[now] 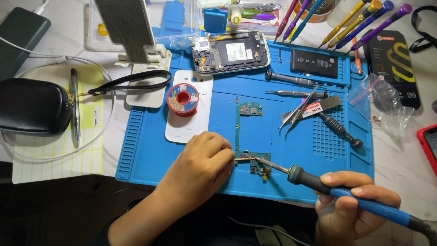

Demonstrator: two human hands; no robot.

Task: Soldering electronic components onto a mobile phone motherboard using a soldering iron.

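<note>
Left hand (202,161) curled shut, pinning green board (248,157) flat on blue mat (145,150); right hand (350,205) closed around soldering iron (346,193), tip touching board.

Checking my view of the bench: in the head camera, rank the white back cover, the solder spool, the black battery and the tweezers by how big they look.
Largest to smallest as they appear:
1. white back cover, partly hidden under the spool
2. black battery
3. solder spool
4. tweezers, long but thin

Battery and spool look close in area, so their order is unsure.
</note>
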